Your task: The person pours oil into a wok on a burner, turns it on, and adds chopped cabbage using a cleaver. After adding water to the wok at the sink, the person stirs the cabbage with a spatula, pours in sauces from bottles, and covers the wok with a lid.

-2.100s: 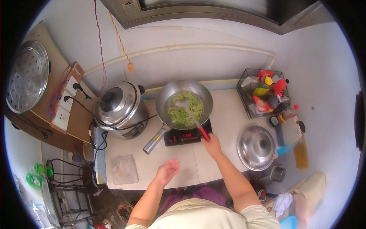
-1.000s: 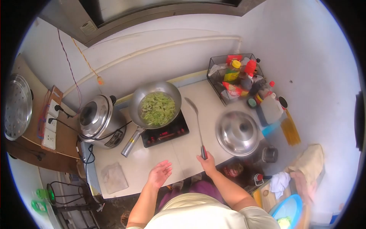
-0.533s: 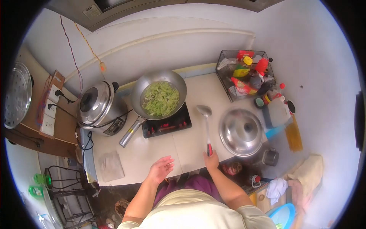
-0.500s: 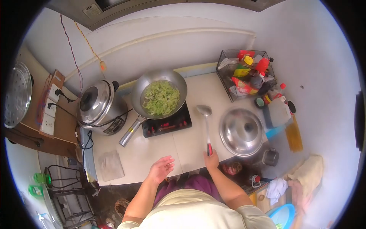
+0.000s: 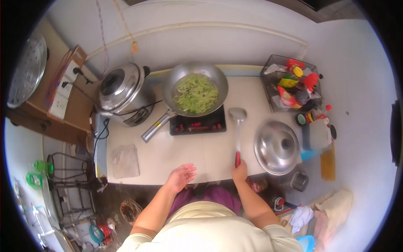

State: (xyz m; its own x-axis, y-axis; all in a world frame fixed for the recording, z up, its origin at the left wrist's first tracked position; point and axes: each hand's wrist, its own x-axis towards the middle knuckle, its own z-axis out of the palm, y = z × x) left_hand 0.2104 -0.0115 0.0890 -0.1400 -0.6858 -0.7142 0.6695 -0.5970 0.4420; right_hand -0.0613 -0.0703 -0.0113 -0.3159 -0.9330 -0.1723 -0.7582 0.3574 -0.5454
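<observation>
My right hand (image 5: 239, 171) is wrapped round the red and black handle of a metal spatula (image 5: 238, 134), whose broad head points away from me over the counter. My left hand (image 5: 181, 176) hovers at the counter's front edge, palm partly up and fingers apart, holding nothing. Beyond it, a wok (image 5: 218, 75) with a long metal handle sits on a black induction cooker (image 5: 197, 124) with a lit red display. Chopped green vegetables (image 5: 196, 93) lie in the wok. To the right of the spatula rests a domed steel lid (image 5: 268, 145).
A steel rice cooker (image 5: 121, 90) stands left of the wok, its cord running near the wok handle. A folded grey cloth (image 5: 125, 161) lies at the front left. Bottles and packets fill a wire basket (image 5: 268, 80) at the back right; a plastic jug (image 5: 317, 136) stands nearby.
The view has shifted, so the counter's things appear farther right and somewhat higher. My right hand keeps its hold on the spatula; my left hand stays raised and unfilled.
</observation>
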